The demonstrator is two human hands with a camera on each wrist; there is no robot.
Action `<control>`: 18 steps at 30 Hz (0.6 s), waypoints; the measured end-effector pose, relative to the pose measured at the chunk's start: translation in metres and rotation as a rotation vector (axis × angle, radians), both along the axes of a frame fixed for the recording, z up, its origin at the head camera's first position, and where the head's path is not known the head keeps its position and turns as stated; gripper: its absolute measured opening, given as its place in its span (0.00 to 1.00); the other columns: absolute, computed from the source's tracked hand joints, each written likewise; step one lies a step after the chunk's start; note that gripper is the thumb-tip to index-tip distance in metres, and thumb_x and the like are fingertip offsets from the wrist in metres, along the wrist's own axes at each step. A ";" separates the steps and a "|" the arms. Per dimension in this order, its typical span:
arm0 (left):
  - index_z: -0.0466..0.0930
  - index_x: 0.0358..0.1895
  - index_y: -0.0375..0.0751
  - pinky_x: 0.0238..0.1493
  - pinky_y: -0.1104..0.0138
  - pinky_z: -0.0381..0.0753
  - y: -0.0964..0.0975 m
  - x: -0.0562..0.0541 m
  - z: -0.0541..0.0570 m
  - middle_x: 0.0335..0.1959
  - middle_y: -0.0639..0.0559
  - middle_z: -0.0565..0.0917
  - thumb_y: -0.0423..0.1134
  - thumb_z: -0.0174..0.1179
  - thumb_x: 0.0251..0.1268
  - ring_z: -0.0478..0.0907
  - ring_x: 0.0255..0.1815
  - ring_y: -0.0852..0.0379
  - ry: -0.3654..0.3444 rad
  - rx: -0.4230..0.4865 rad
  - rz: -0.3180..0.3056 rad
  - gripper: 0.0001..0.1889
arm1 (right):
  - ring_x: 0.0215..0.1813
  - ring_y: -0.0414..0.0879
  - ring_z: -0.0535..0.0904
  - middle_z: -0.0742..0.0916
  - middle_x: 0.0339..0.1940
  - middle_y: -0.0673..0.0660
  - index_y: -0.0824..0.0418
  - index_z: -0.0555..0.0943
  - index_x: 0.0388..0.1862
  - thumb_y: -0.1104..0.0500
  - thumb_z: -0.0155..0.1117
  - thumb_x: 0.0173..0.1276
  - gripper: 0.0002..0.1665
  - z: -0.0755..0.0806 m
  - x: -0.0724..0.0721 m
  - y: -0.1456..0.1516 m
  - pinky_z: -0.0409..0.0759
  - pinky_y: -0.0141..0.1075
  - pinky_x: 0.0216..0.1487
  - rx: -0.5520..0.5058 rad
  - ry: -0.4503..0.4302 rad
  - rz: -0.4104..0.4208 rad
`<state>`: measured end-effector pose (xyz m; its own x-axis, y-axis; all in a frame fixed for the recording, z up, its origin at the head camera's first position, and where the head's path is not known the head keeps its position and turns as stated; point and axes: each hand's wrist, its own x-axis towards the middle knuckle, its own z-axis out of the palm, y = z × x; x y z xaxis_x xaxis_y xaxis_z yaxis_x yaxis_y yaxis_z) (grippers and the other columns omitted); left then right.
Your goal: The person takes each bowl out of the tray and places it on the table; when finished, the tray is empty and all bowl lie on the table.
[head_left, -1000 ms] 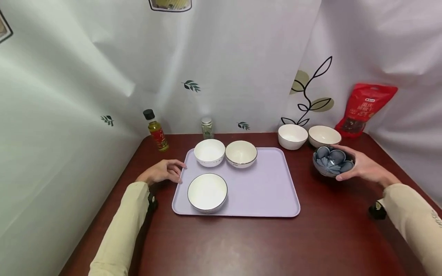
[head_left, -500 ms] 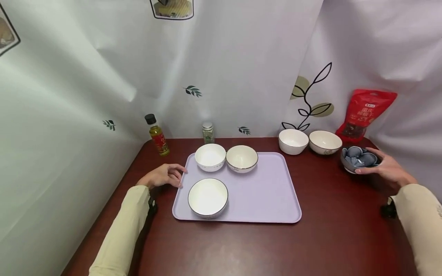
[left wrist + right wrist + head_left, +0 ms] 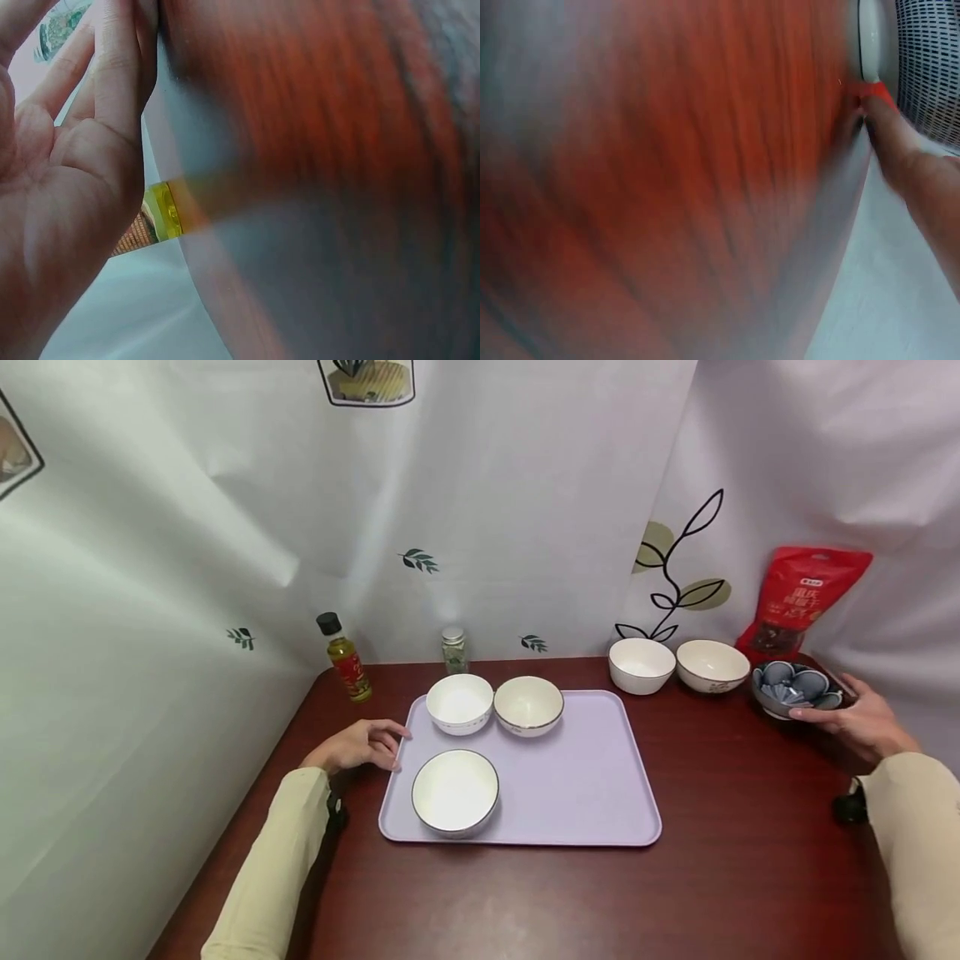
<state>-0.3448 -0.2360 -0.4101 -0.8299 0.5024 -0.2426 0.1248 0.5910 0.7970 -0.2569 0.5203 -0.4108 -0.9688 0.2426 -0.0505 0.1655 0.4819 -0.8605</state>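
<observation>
Currently the blue-grey bowl (image 3: 797,690) is at the far right of the dark red table (image 3: 570,902), just in front of the red bag (image 3: 810,589). The right hand (image 3: 862,723) grips it from the right, thumb along the near edge and the other fingers at the far side. The head view looks down into its petal-patterned inside, while the right wrist view shows the outer wall, covered in rows of small dashes. Its mouth faces up, and its round shape gives no one long axis. Left of it, a cream bowl (image 3: 713,667) and a white bowl (image 3: 641,667) sit side by side. Farther left lies the lilac tray (image 3: 581,785), bearing three more bowls. At its left rim is the left hand (image 3: 358,747), fingers relaxed and loosely bent; I cannot tell whether they press the rim. Only the left wrist view shows that palm. Beyond it stand the oil bottle (image 3: 348,667) and, behind the tray, the small jar (image 3: 454,652).
</observation>
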 end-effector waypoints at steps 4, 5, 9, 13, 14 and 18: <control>0.76 0.62 0.34 0.44 0.71 0.79 -0.001 0.000 0.000 0.39 0.44 0.86 0.34 0.74 0.54 0.80 0.39 0.58 -0.003 0.001 0.008 0.30 | 0.29 0.17 0.74 0.69 0.47 0.55 0.64 0.33 0.82 0.51 0.74 0.63 0.69 0.002 0.003 -0.001 0.80 0.22 0.32 -0.019 0.001 -0.161; 0.76 0.62 0.34 0.44 0.71 0.79 -0.001 -0.001 0.000 0.39 0.44 0.86 0.34 0.74 0.54 0.80 0.39 0.58 -0.003 -0.003 0.009 0.30 | 0.29 0.17 0.73 0.71 0.45 0.51 0.64 0.36 0.83 0.51 0.75 0.62 0.68 0.002 0.004 -0.002 0.79 0.21 0.33 0.000 0.010 -0.191; 0.76 0.61 0.34 0.44 0.71 0.78 -0.001 -0.001 0.001 0.37 0.45 0.86 0.34 0.74 0.54 0.79 0.39 0.58 0.005 -0.015 0.014 0.30 | 0.29 0.14 0.68 0.72 0.33 0.27 0.63 0.47 0.83 0.52 0.78 0.58 0.65 0.003 0.006 -0.008 0.69 0.14 0.32 0.032 0.091 -0.313; 0.76 0.61 0.34 0.44 0.71 0.79 0.000 0.001 0.001 0.37 0.46 0.86 0.34 0.74 0.53 0.80 0.38 0.57 -0.004 -0.017 0.021 0.30 | 0.33 0.09 0.70 0.72 0.32 0.20 0.56 0.47 0.83 0.55 0.78 0.58 0.64 0.003 0.005 -0.014 0.68 0.10 0.35 -0.041 0.152 -0.360; 0.76 0.61 0.35 0.44 0.71 0.79 0.001 0.001 0.001 0.38 0.45 0.86 0.34 0.75 0.53 0.80 0.38 0.57 -0.010 -0.015 0.027 0.30 | 0.33 0.09 0.70 0.72 0.31 0.18 0.55 0.46 0.83 0.54 0.77 0.59 0.63 0.004 0.005 -0.014 0.68 0.09 0.37 -0.053 0.153 -0.356; 0.76 0.62 0.34 0.45 0.70 0.79 0.001 0.001 0.000 0.39 0.43 0.86 0.33 0.74 0.53 0.80 0.39 0.56 -0.010 -0.013 0.025 0.30 | 0.34 0.09 0.69 0.75 0.40 0.17 0.58 0.41 0.84 0.54 0.70 0.66 0.60 0.005 0.003 -0.012 0.69 0.09 0.41 -0.111 0.141 -0.276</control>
